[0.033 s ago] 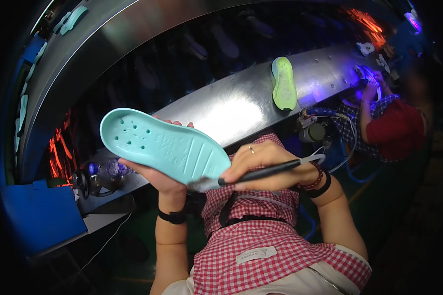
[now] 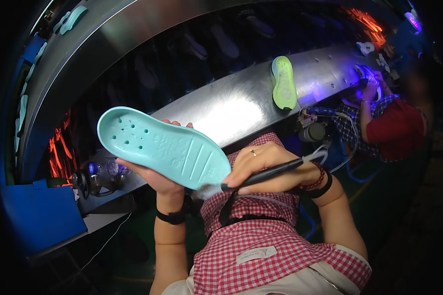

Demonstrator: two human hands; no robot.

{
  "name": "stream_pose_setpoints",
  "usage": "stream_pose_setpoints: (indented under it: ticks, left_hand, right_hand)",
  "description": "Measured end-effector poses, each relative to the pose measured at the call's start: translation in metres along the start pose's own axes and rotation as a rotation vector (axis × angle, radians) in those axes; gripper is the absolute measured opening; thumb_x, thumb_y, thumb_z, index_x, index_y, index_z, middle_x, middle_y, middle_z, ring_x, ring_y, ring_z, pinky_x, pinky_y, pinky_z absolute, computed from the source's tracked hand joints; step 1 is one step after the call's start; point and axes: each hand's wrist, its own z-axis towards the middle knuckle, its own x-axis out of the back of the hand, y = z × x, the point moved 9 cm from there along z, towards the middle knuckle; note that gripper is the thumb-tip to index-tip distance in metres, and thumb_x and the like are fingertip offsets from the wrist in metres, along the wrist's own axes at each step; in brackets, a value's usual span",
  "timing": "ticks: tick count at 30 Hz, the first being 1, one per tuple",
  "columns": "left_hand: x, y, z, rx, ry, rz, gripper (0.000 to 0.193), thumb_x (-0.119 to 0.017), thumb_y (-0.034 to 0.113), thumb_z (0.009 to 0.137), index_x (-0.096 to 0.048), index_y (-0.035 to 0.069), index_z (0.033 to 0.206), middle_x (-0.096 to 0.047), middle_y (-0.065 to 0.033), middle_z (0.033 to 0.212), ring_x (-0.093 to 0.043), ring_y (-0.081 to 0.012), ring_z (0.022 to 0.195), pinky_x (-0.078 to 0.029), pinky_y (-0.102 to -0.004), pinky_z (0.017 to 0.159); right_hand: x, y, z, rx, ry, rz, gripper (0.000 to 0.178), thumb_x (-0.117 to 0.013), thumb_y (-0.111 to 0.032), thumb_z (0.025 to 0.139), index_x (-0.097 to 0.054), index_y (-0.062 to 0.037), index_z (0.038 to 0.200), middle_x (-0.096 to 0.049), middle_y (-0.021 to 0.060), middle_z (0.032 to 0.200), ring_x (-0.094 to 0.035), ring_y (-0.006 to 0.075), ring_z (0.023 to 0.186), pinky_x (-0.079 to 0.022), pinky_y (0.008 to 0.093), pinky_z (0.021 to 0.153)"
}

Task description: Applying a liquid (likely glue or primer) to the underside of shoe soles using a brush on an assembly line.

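Note:
A light-turquoise shoe sole (image 2: 165, 150) lies tilted across my left hand (image 2: 155, 178), which grips it from beneath. Its hollow inner side faces up, with small holes at one rounded end and ridges toward the other. My right hand (image 2: 268, 169) is closed round the black handle of a brush (image 2: 268, 174). The pale, blurred bristles are at the sole's near edge, by the ridged end. A clear tube or cord runs from the back of the handle. On the metal bench beyond my hands rests a yellow-green sole (image 2: 283, 83).
The curved metal bench (image 2: 325, 73) runs from left to upper right beside a dark conveyor carrying several soles. A co-worker in a red top (image 2: 396, 123) sits at the right under violet light. Bottles (image 2: 106, 174) and a blue box (image 2: 47, 216) stand at the left.
The turquoise sole has shifted slightly left in my left hand. The brush tip has moved a little down along the sole's near edge.

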Motion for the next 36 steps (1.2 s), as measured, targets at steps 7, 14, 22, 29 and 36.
stream_pose_setpoints:
  ticks: [7,14,22,29,36]
  left_hand:
    - [-0.015,0.008,0.003,-0.004,-0.034,-0.007,0.082,-0.023,0.072,0.08,-0.034,0.01,0.132,-0.044,-0.0157,0.124,-0.046,-0.0325,0.112,-0.03,-0.0553,0.099]
    - [-0.029,-0.031,-0.024,0.124,-0.002,-0.257,0.069,-0.023,0.059,0.088,-0.028,0.008,0.135,-0.041,-0.0148,0.13,-0.046,-0.0352,0.113,-0.031,-0.0576,0.098]
    - [-0.026,-0.026,-0.014,0.131,-0.02,-0.255,0.067,-0.03,0.056,0.087,-0.032,0.008,0.133,-0.042,-0.0179,0.128,-0.049,-0.0367,0.109,-0.039,-0.0557,0.092]
    - [-0.026,-0.024,-0.01,0.132,-0.031,-0.096,0.063,-0.04,0.053,0.085,-0.041,0.007,0.128,-0.049,-0.0171,0.119,-0.051,-0.0356,0.099,-0.04,-0.0522,0.085]
    - [-0.022,-0.018,-0.01,0.166,-0.054,0.137,0.076,-0.051,0.052,0.079,-0.031,0.0,0.131,-0.048,-0.022,0.119,-0.054,-0.0375,0.102,-0.046,-0.0497,0.087]
  right_hand:
    - [0.015,0.047,-0.004,-0.103,0.205,0.522,0.02,-0.063,0.001,0.076,-0.06,0.0012,0.096,-0.061,0.0124,0.099,-0.061,0.0177,0.089,-0.049,0.027,0.08]
    - [-0.005,0.055,-0.003,-0.145,0.417,0.894,0.019,-0.059,0.0,0.081,-0.055,0.0019,0.099,-0.061,0.0136,0.098,-0.061,0.0171,0.089,-0.051,0.0291,0.082]
    - [0.004,0.004,0.007,0.075,0.251,0.104,0.018,-0.064,-0.001,0.076,-0.062,0.0014,0.094,-0.064,0.0085,0.084,-0.059,0.0091,0.072,-0.046,0.0205,0.063]
    - [0.01,0.008,0.013,-0.026,0.235,0.199,0.016,-0.064,-0.002,0.076,-0.063,0.0009,0.092,-0.064,0.0059,0.079,-0.058,0.0075,0.071,-0.046,0.0189,0.062]
    - [0.032,-0.005,0.019,0.058,0.226,0.055,0.018,-0.067,-0.003,0.073,-0.065,0.0013,0.09,-0.066,0.0095,0.084,-0.062,0.0116,0.076,-0.048,0.0219,0.066]
